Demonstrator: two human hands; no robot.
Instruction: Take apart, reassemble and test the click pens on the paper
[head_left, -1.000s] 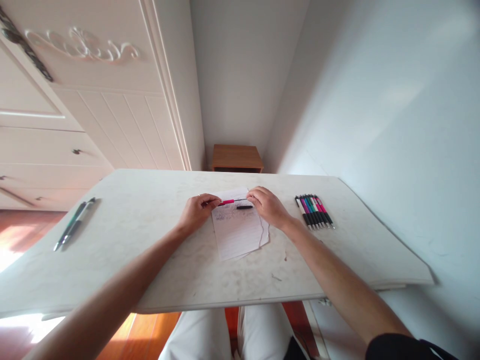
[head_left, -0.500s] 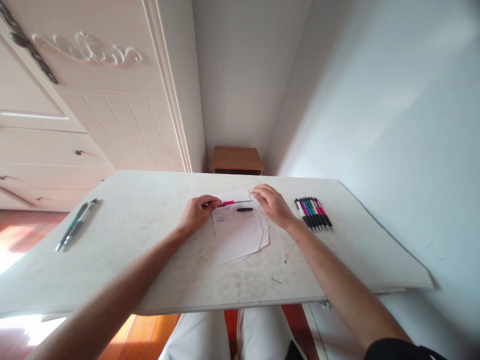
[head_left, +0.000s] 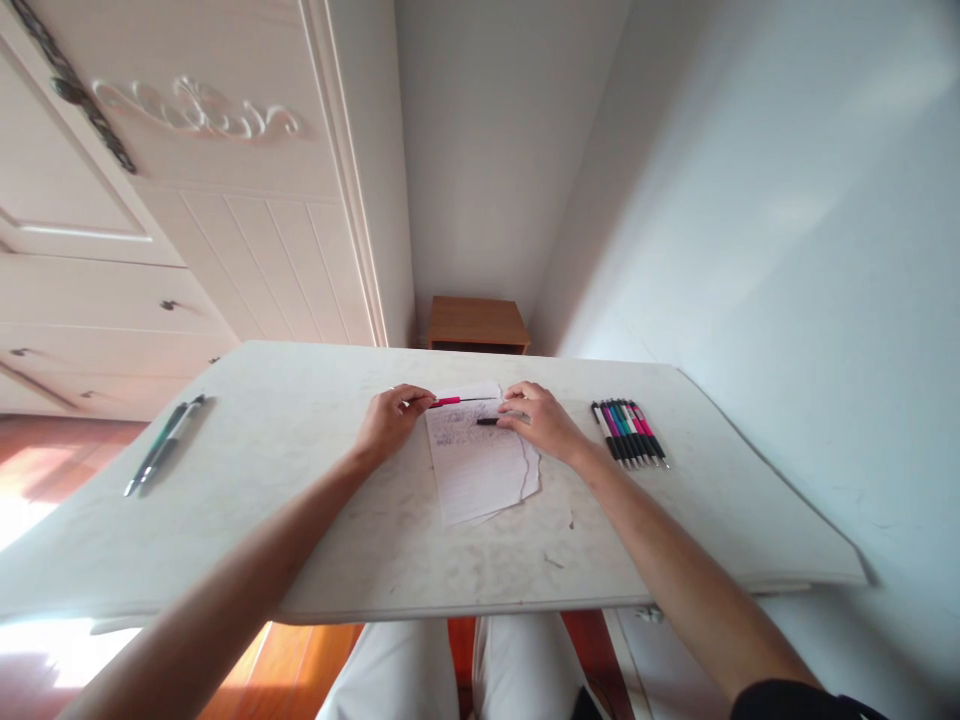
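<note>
Pens [head_left: 172,440], two in number, are laid side by side at the left of the frame on the white tabletop [head_left: 450,570]. Left of centre, the thumb and forefinger of the left hand [head_left: 394,418] are clamped on the left end of a pink pen barrel [head_left: 448,401], from which a thin dark refill [head_left: 480,399] is extended rightward above the written paper [head_left: 480,485]. Below the refill, at frame centre, a short black piece [head_left: 486,421] is met at its right end by the fingertips of the right hand [head_left: 536,418]. A row of pens [head_left: 630,435] is arranged right of centre.

The step in hand is judged to be the handling of an opened pen; a secure pinch on the black piece would be called for next, with the barrel held steady.

The barrel's left end and the black piece's right end are covered by fingers. Whether the right fingers are closed firmly cannot be told; the handwriting is illegible.
</note>
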